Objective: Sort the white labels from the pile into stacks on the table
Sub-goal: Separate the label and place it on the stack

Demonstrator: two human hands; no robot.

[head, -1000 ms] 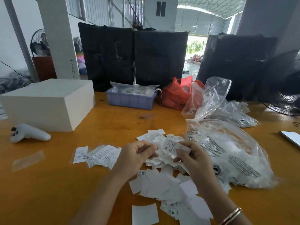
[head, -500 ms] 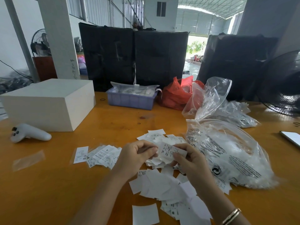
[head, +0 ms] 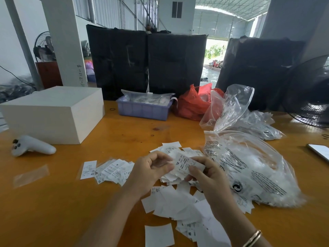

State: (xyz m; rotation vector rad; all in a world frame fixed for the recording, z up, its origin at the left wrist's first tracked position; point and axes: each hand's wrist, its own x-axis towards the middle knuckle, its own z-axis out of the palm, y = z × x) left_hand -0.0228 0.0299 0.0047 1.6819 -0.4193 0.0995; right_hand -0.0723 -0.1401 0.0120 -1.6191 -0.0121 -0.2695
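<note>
Labels lie loose at the near edge of the orange table (head: 53, 202): a blank white square label (head: 159, 235) nearest, then a scattered pile of white labels (head: 179, 202) under both forearms, one near the edge printed with an M. Above that pile the two hands meet. The right hand (head: 210, 177) pinches a label marked XL (head: 185, 164) between thumb and fingers, its printed face up, with a sheaf of further labels fanned beneath it. The left hand (head: 151, 171) is curled, its thumb and fingertips touching the left edge of the same label, so the label bridges both grips. A gold bangle (head: 252, 238) circles the right wrist. Left of the hands sits a spread stack of sorted labels (head: 110, 171), sizes S and XS legible. Right of the hands lies a large clear plastic bag (head: 252, 168) with black print. Farther back stand a white controller (head: 32, 146), a white box (head: 53, 113), a lilac tray (head: 143, 111), a red plastic bag (head: 194, 102) and a black fan (head: 311, 97) at the right.
</note>
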